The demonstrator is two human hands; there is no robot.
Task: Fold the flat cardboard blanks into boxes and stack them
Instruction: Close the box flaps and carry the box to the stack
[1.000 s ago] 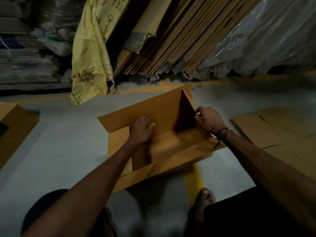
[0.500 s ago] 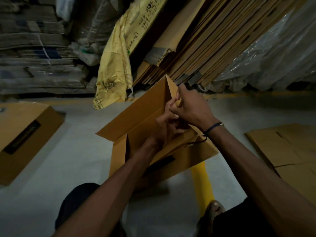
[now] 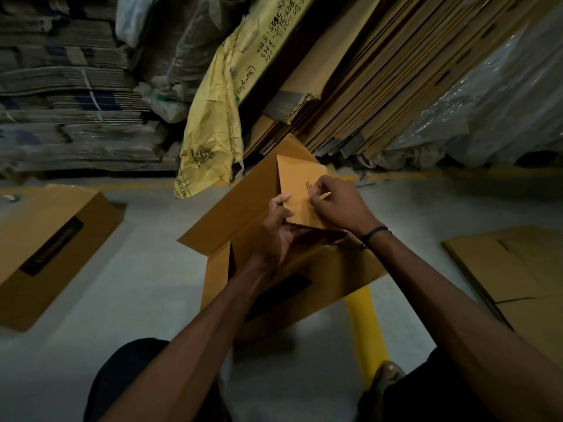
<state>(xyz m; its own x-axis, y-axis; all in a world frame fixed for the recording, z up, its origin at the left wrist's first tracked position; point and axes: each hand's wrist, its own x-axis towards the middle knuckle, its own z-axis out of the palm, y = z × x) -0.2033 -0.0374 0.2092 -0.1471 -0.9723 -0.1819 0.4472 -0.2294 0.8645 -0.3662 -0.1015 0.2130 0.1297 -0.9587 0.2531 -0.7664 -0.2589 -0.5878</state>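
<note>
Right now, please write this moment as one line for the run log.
step: folding end flap | left hand: holds flap edge | right hand: pinches flap | half-folded brown cardboard box: tilted on floor | finished brown box: left

Tan-brown box [image 3: 243, 214] with a black printed bar. Yellow floor stripe [image 3: 367, 324] on pale grey floor [image 3: 137, 300]. Crumpled yellow sack [image 3: 213, 123] with dark lettering, far centre.

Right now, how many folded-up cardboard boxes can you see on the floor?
2. One finished box lies at the left on the floor; one half-folded box sits in the middle, gripped by the left hand and right hand. Others may be out of frame.
</note>
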